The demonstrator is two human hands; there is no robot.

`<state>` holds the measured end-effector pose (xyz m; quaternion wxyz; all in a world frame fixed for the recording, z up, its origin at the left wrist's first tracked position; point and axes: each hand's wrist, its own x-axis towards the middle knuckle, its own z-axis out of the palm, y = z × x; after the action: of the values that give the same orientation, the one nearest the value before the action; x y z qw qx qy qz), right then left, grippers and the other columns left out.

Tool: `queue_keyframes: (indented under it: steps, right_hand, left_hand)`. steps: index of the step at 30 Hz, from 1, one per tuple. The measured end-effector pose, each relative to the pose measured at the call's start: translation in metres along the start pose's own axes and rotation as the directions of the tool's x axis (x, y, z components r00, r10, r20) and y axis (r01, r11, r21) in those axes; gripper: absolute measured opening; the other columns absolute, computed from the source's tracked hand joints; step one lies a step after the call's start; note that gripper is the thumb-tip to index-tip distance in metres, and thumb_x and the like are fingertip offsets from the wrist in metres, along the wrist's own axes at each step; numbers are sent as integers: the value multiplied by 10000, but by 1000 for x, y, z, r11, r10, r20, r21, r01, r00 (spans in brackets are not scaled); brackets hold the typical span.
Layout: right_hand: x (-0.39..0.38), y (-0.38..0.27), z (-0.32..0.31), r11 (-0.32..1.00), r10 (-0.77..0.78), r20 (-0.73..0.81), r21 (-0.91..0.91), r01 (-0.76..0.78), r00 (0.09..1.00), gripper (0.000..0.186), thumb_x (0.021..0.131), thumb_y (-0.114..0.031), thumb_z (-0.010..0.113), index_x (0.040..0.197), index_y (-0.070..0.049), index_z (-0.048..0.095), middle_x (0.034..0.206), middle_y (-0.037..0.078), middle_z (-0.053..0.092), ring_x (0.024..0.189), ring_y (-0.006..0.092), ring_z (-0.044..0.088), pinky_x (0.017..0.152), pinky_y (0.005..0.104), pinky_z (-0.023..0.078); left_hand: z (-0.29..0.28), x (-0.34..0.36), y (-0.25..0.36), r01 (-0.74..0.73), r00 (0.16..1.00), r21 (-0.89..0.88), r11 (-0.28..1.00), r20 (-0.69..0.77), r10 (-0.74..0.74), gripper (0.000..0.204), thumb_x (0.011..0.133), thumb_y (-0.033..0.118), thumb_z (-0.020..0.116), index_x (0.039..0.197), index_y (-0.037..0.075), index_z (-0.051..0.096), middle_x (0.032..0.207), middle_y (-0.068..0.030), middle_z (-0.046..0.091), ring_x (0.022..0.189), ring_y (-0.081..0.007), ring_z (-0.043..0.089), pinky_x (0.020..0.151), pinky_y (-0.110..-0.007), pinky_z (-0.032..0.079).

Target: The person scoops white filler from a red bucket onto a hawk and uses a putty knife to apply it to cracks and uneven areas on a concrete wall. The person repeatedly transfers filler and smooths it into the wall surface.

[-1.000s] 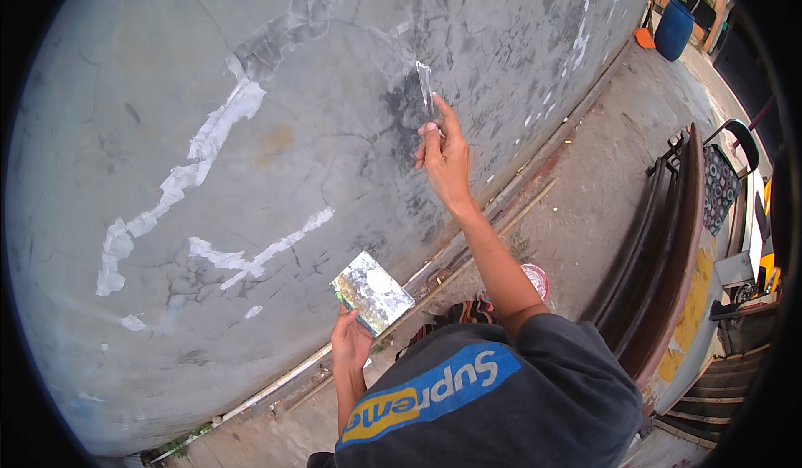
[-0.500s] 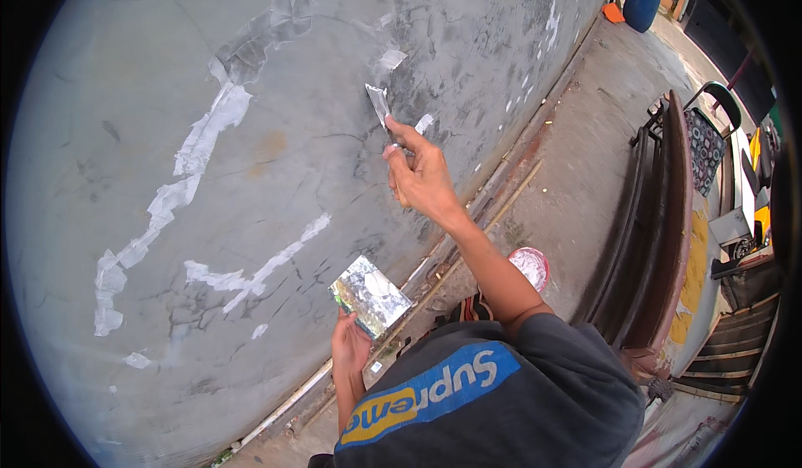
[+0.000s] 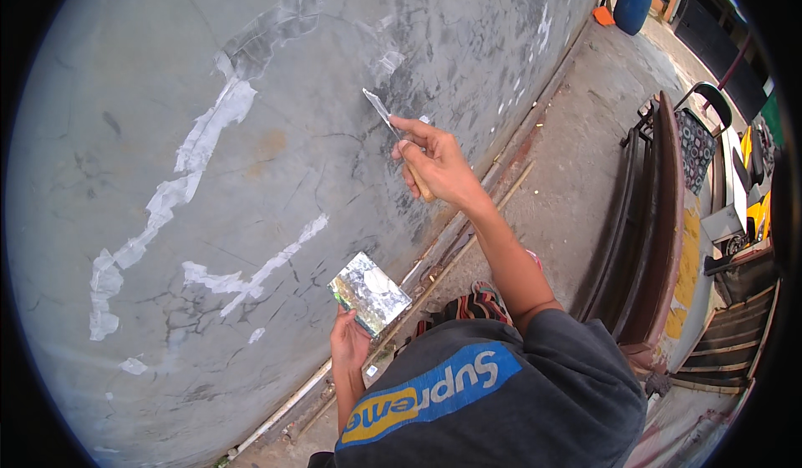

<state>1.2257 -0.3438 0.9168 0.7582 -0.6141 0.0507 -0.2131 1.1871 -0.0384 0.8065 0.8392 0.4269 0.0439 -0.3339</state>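
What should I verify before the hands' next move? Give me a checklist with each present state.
1. Right hand grips the putty knife: ok.
2. Left hand holds the rectangular board by its lower edge: ok.
3. White paste is on the board: ok, a patch shows on its upper face.
4. Blade touches the gray wall: cannot tell from this angle.
5. Cracks beside the forked white strip are covered: not ok, dark lines show.
6. Brown bench is apart from the right arm: ok.
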Motion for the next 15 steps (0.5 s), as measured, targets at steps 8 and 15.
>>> queue_keyframes:
  steps: [8, 15]
  right_hand:
    - [14, -14, -3, 997, -78, -98, -7, 77, 992, 447, 954, -92, 498, 1363, 77, 434, 883, 97, 589, 529, 104, 536, 403, 263, 467]
    - [25, -24, -34, 998, -62, -107, -1, 62, 992, 448, 948, -82, 495, 1361, 80, 434, 861, 85, 597, 542, 108, 552, 409, 263, 472]
  left_hand:
    - [3, -3, -1, 0, 1000, -45, 999, -3, -1, 568, 869, 137, 508, 1411, 77, 350, 1360, -96, 491, 1259, -253, 485, 1068, -444, 381]
    - [9, -6, 0, -25, 1000, 22, 999, -12, 25, 554, 871, 191, 498, 1387, 29, 376, 1367, -119, 495, 1271, -259, 475, 1084, -436, 355]
